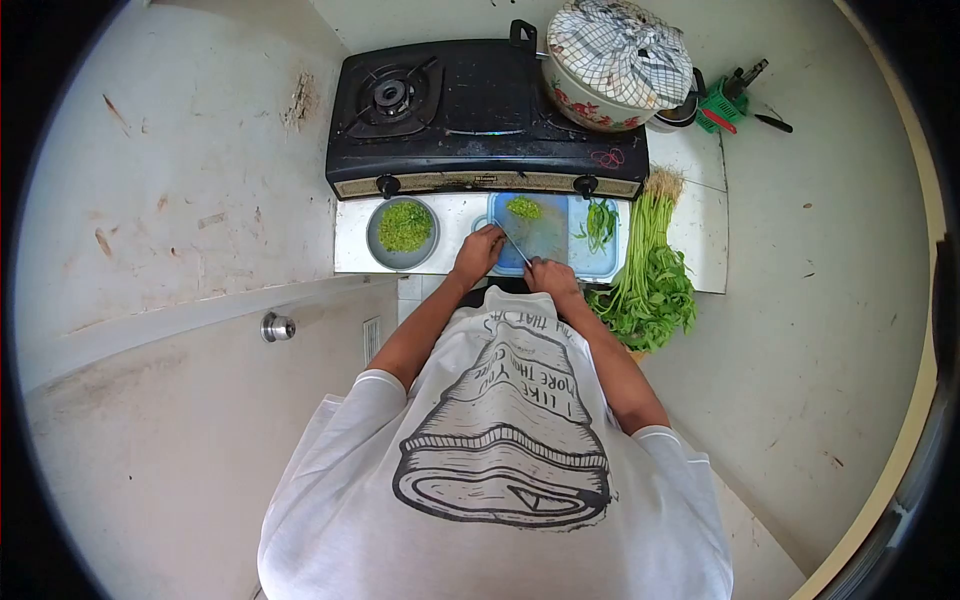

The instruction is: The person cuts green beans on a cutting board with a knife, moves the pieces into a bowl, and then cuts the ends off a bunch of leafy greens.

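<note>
A blue cutting board point(508, 262) lies on the counter in front of me. My right hand point(552, 276) is closed around the handle of a knife point(515, 248), whose thin blade slants up and left over the board. At the blade's far end, the fingers of my left hand point(481, 250) are drawn together; whether they pinch the tip or something small is too fine to see. Chopped green pieces point(524, 207) sit in a small heap near the board's back edge. Loose leafy greens point(598, 225) lie on its right side.
Left of the board stands a grey bowl point(374, 241) of chopped greens. A big bundle of leafy stalks point(650, 255) lies to the right. Behind is a black two-burner stove point(480, 95) bearing a cloth-covered pot point(590, 108). A green basket point(718, 104) with utensils stands at back right.
</note>
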`<act>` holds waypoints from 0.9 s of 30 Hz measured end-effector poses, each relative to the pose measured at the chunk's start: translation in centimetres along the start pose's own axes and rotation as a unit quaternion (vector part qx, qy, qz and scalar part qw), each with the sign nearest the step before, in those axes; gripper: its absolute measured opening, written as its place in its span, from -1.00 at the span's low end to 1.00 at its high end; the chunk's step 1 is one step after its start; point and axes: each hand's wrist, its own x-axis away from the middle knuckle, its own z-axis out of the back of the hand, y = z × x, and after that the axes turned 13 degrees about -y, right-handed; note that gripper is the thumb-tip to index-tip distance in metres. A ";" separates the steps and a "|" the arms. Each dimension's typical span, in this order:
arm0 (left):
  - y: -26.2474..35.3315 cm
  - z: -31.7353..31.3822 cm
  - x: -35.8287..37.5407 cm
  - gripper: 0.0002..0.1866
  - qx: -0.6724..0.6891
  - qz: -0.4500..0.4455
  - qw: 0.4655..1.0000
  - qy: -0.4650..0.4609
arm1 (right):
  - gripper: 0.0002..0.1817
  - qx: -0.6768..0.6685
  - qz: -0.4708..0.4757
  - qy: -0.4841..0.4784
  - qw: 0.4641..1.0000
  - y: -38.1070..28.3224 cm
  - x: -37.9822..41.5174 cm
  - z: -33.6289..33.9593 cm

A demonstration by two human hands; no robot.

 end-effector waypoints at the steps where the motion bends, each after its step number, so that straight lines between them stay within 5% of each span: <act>1: 0.0 0.0 0.0 -0.90 -0.002 0.007 1.000 -0.002 | -0.58 -0.003 -0.007 -0.007 1.000 -0.1 0.3 0.0; 27: 0.1 -0.1 0.1 -0.93 -0.013 0.003 1.000 0.006 | -0.56 -0.009 -0.001 -0.016 1.000 -0.1 -0.9 -0.1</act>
